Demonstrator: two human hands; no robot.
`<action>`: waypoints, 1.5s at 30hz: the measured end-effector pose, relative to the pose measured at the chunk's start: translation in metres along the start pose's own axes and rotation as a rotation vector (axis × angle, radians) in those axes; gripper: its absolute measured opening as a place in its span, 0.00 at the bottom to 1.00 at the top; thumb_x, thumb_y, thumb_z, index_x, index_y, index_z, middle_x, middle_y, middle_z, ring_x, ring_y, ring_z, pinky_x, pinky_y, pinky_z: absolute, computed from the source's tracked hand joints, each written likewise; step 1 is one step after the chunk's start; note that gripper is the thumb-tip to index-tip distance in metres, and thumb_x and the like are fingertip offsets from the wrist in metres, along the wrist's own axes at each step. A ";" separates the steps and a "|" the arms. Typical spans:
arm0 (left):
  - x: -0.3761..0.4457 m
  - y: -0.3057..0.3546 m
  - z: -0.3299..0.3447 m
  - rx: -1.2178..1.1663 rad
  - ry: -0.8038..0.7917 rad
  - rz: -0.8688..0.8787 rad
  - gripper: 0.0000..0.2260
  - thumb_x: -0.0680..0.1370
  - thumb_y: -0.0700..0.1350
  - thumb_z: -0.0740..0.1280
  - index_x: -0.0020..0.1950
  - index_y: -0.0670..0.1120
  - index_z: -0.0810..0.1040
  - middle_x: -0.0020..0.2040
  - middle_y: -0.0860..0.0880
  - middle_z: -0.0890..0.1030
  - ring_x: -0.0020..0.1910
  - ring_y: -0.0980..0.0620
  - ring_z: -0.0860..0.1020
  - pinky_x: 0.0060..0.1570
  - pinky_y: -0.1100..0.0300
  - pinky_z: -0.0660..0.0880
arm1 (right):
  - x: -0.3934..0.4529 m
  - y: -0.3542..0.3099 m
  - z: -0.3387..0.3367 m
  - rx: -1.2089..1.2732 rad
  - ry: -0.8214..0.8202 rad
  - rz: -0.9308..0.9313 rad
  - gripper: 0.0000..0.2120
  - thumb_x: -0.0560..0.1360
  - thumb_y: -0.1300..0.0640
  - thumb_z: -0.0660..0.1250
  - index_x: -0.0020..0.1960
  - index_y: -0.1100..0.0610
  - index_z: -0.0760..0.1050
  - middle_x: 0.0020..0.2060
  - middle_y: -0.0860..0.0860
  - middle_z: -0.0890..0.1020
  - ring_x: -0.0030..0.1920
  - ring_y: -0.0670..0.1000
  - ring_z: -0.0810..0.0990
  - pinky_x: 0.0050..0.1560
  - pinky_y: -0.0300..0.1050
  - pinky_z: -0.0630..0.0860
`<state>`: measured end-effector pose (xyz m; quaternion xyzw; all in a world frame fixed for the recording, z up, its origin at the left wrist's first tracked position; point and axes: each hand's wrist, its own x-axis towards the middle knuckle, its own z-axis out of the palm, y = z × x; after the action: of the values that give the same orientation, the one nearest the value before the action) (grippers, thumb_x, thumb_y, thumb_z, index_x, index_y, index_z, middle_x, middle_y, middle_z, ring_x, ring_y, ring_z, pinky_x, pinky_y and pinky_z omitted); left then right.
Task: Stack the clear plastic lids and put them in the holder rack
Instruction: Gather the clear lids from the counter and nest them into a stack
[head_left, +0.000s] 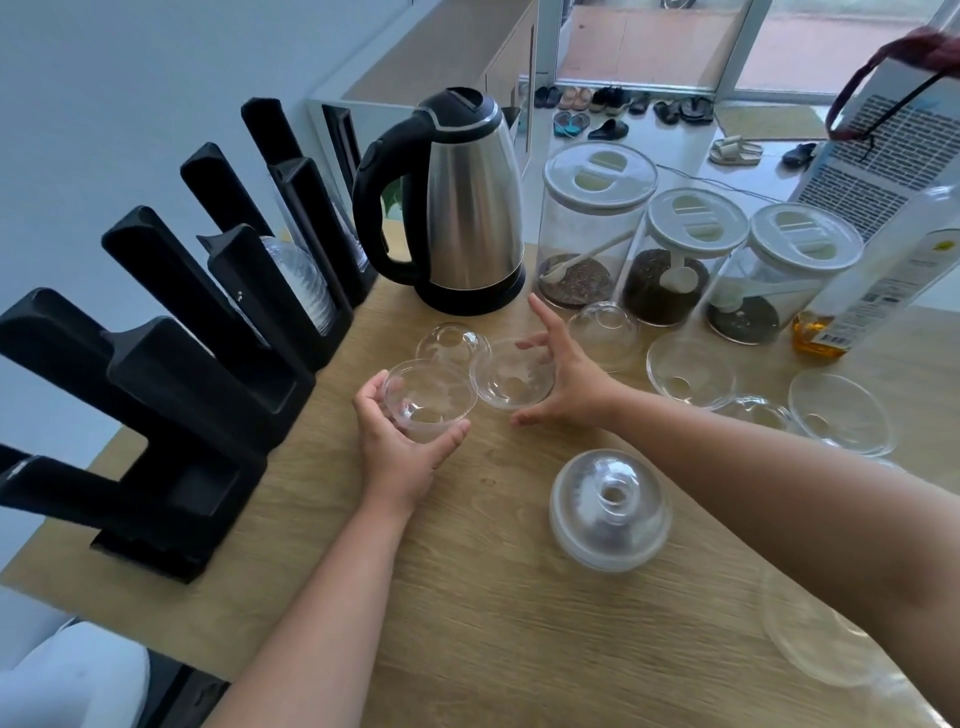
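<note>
My left hand (397, 447) holds a clear dome lid (428, 397), hollow side up, just above the wooden table. My right hand (563, 379) curls around a second upturned lid (511, 376) beside it, fingers at its rim. A third lid (453, 340) lies dome-up just behind these two. A dome-up stack of lids (610, 506) sits nearer me. More loose lids lie to the right: one (605, 332) behind my right hand, one (691, 371), one (841, 413) and one (815, 639) near the front edge. The black holder rack (171, 364) stands along the left, with stacked lids (306, 283) in one slot.
A steel kettle (462, 208) stands at the back of the table (467, 623). Three lidded clear jars (592, 223) line the back right, with a bottle of amber liquid (872, 291) beside them. Shoes lie on the floor beyond.
</note>
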<state>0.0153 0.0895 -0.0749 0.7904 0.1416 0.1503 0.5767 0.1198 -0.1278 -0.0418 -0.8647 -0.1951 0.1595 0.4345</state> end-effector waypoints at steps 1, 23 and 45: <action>0.000 0.000 0.000 0.012 -0.004 0.006 0.47 0.62 0.46 0.83 0.73 0.50 0.58 0.70 0.48 0.70 0.68 0.50 0.72 0.68 0.51 0.71 | 0.001 0.000 0.000 0.005 0.000 -0.009 0.65 0.57 0.49 0.84 0.74 0.30 0.39 0.60 0.45 0.74 0.66 0.53 0.70 0.71 0.60 0.64; -0.004 0.021 0.006 -0.008 -0.223 0.117 0.48 0.64 0.43 0.82 0.77 0.59 0.60 0.69 0.54 0.61 0.70 0.54 0.69 0.62 0.61 0.75 | -0.012 -0.028 -0.005 0.427 -0.147 0.034 0.39 0.56 0.53 0.80 0.64 0.45 0.70 0.63 0.57 0.68 0.53 0.56 0.79 0.52 0.60 0.81; -0.053 0.101 -0.009 0.010 -0.410 0.287 0.38 0.64 0.57 0.77 0.72 0.58 0.67 0.67 0.54 0.67 0.67 0.60 0.69 0.66 0.64 0.69 | -0.176 -0.027 -0.012 -0.188 0.105 0.000 0.43 0.61 0.42 0.76 0.72 0.35 0.61 0.63 0.41 0.62 0.63 0.47 0.60 0.72 0.51 0.60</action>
<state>-0.0317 0.0460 0.0201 0.8194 -0.0914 0.0665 0.5620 -0.0338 -0.2046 0.0061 -0.9087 -0.1863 0.0951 0.3612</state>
